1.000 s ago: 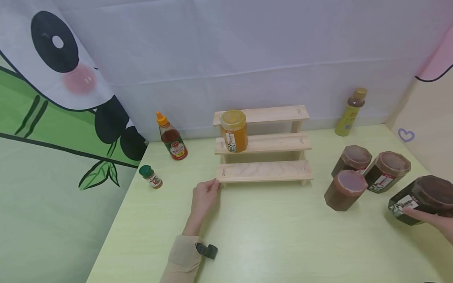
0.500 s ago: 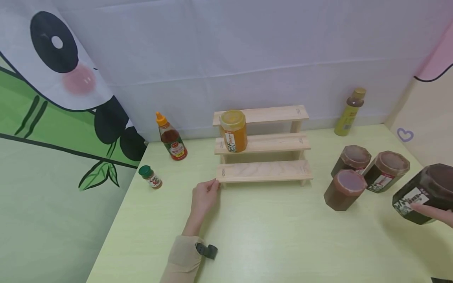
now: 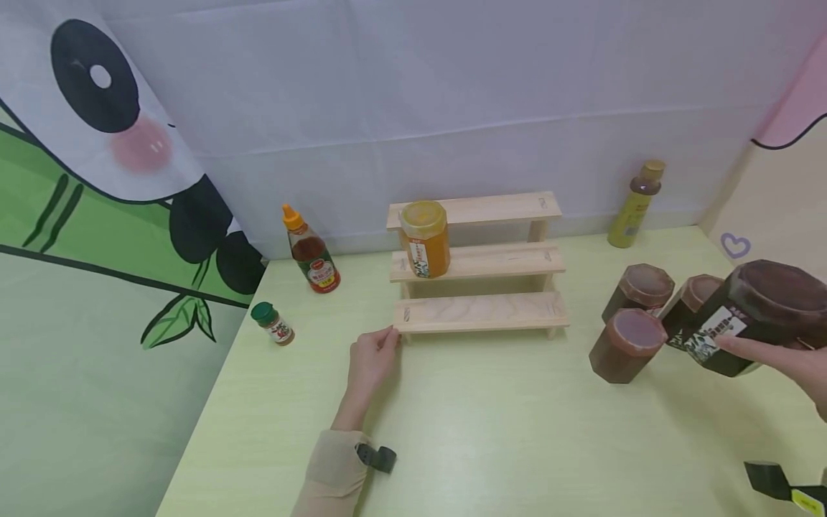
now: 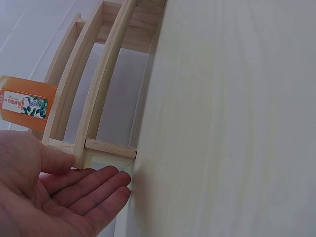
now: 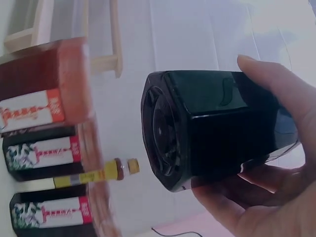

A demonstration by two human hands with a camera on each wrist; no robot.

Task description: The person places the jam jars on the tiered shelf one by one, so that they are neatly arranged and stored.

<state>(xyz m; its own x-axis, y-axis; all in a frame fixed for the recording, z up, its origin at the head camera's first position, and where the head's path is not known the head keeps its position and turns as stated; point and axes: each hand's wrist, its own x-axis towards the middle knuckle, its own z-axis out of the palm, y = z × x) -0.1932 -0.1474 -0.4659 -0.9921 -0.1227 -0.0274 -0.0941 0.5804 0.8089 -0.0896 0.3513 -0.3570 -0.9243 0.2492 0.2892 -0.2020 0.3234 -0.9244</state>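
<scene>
Over the head feed I am viewing a pale yellow-green table that is running back to a pale cloth wall. A green printed drape is hanging at left; a cream panel with a purple heart is bounding the right. A three-step wooden stand is standing lengthwise from left to right near the wall, its steps rising rearward, and an orange jar is occupying the left of its middle step.

I am seeing the left hand pinching the stand's lower left front corner, its other fingers extending loosely in the wrist view. The right hand is gripping a dark many-sided jar above the table's right side, where it is partly covering one of three brown jars. The dark jar's long axis is slanting: its lid end is pointing up and rightward, its base down and leftward, its white label facing the head camera.
</scene>
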